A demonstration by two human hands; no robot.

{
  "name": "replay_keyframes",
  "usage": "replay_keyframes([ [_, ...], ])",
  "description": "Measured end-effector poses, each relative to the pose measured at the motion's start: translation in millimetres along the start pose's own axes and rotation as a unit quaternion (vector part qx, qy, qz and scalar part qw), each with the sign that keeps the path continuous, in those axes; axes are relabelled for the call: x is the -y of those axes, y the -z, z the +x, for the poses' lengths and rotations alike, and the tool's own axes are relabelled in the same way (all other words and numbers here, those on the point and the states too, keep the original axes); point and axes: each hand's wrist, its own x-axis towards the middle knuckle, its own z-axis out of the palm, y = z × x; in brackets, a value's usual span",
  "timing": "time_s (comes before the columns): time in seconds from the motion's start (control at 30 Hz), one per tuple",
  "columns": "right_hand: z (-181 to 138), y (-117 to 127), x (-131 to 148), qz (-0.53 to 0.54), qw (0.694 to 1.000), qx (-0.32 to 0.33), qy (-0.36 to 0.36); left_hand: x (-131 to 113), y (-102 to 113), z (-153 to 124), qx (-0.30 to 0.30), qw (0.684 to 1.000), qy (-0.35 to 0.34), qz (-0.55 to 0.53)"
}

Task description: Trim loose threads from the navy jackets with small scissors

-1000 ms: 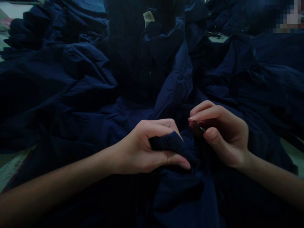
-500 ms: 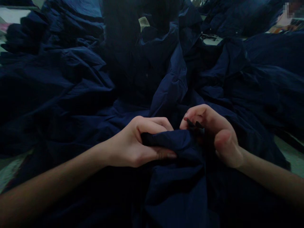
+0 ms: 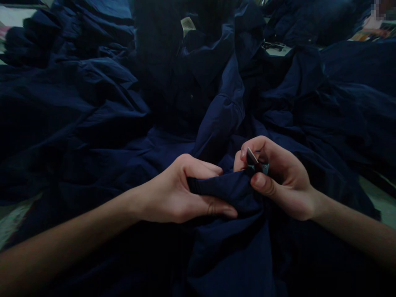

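Note:
A navy blue garment [image 3: 229,247] lies bunched in front of me. My left hand [image 3: 179,192] is closed on a fold of it, thumb below and fingers over the top. My right hand [image 3: 278,179] is closed round a small metal thread snipper [image 3: 255,161], its blades at the edge of the same fold, just right of my left fingertips. The two hands are almost touching.
Heaps of dark navy garments [image 3: 77,103] cover the whole surface, left, back and right. A pale neck label [image 3: 187,24] shows on one at the back. Strips of light surface [image 3: 375,198] show at the right and left edges.
My right hand came in to the fold held by my left hand and turned, so the snipper's blades now show at the cloth edge. My left hand shifted its grip slightly.

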Motion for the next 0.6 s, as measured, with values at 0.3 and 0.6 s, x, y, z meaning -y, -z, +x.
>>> replay_keyframes([
  [0.3,2,-5,-1,-0.043,0.998,-0.011,0.043,2,-8,1,-0.097,0.98,-0.164,0.054],
  [0.6,0,-9,2,-0.058,0.996,-0.028,0.057,-12,-2,-5,0.017,0.995,0.099,0.012],
])
